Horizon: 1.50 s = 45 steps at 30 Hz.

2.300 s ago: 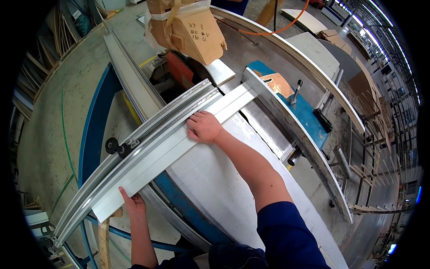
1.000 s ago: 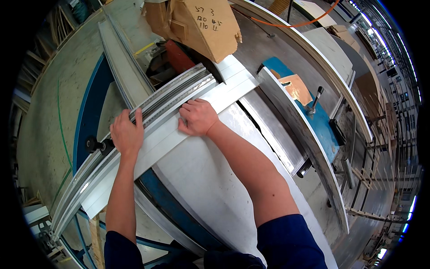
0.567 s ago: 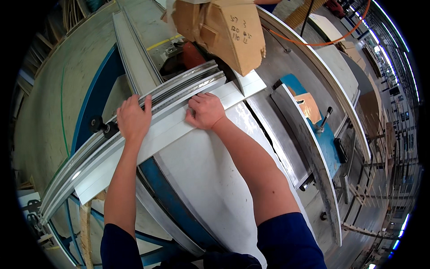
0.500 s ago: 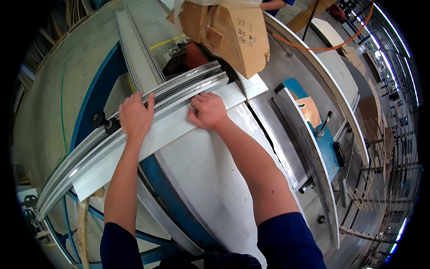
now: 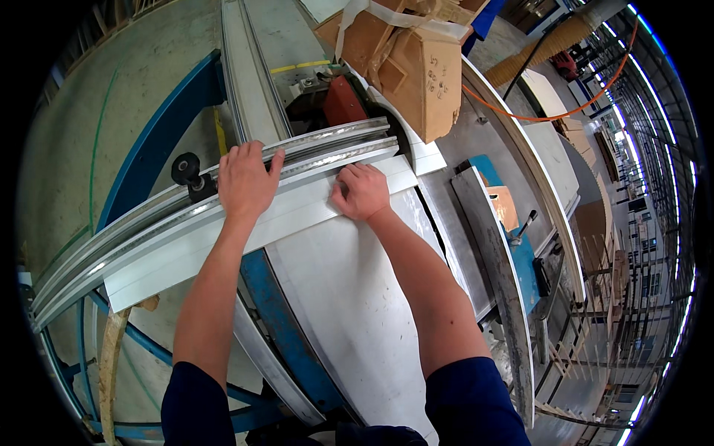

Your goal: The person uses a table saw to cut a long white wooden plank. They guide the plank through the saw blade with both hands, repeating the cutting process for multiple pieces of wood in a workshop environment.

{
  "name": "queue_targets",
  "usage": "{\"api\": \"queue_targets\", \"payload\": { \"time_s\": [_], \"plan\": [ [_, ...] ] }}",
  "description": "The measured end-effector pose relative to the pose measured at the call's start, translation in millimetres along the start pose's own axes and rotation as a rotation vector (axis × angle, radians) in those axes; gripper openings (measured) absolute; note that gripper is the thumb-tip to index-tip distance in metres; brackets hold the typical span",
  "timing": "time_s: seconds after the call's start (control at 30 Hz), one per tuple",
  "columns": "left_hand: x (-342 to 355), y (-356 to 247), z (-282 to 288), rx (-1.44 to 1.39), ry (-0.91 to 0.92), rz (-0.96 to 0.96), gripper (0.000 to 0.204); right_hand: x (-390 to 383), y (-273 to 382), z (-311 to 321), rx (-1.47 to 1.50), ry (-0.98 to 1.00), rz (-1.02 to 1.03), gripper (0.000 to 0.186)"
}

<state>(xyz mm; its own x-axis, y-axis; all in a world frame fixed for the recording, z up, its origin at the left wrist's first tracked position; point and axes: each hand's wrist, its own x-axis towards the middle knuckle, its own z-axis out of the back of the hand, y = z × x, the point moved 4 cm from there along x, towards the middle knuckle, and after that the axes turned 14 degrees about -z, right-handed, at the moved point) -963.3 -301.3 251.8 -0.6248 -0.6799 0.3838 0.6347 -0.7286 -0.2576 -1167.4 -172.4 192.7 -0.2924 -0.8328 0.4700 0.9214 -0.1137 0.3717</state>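
Observation:
A long white board (image 5: 171,267), a pair of strips side by side, lies along the ribbed aluminium fence (image 5: 338,157) of a sliding table saw. My left hand (image 5: 247,178) reaches over the fence, its fingers bent across the rails and its thumb spread to the right. Farther right, my right hand (image 5: 361,192) is closed, with curled fingers and thumb pressed on the board near its right end. A cardboard cover (image 5: 420,82), patched with tape, hangs over the spot past that end and hides the blade area. Another white piece (image 5: 429,159) shows just beneath the cover.
A black knob (image 5: 186,169) stands on the fence left of my left hand. The pale sliding table (image 5: 335,275) spreads below the board. To the right are a grey rip fence (image 5: 494,253) and its blue carriage (image 5: 525,275). A person's blue sleeve (image 5: 485,22) shows behind the cardboard.
The whole view has shifted, so the saw and both hands sit slightly farther right and lower. Both hands keep about the same places on the fence and board.

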Motion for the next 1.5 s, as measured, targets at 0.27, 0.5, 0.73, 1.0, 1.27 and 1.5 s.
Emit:
{"api": "queue_targets", "payload": {
  "time_s": [0.27,0.5,0.73,1.0,1.27,1.5],
  "plan": [
    [-49,-19,18,-0.046,-0.148,-0.112,0.037,-40,14,25,0.011,0.002,0.005,0.017],
    [-302,12,47,-0.969,-0.252,0.576,0.028,-75,15,51,0.036,-0.012,0.029,0.014],
    [-361,135,69,-1.545,-0.957,1.304,0.045,-97,16,68,0.012,0.016,0.026,0.015],
    [-358,124,11,-1.743,-0.813,1.323,0.054,-116,60,55,0.168,0.011,-0.02,0.013],
    [-325,59,8,-1.635,-0.607,1.429,0.061,-112,52,59,0.096,-0.028,-0.021,0.014],
    [-333,59,1,-1.602,-0.502,1.333,0.077,-109,46,59,0.078,0.029,0.032,0.018]
  ]
}}
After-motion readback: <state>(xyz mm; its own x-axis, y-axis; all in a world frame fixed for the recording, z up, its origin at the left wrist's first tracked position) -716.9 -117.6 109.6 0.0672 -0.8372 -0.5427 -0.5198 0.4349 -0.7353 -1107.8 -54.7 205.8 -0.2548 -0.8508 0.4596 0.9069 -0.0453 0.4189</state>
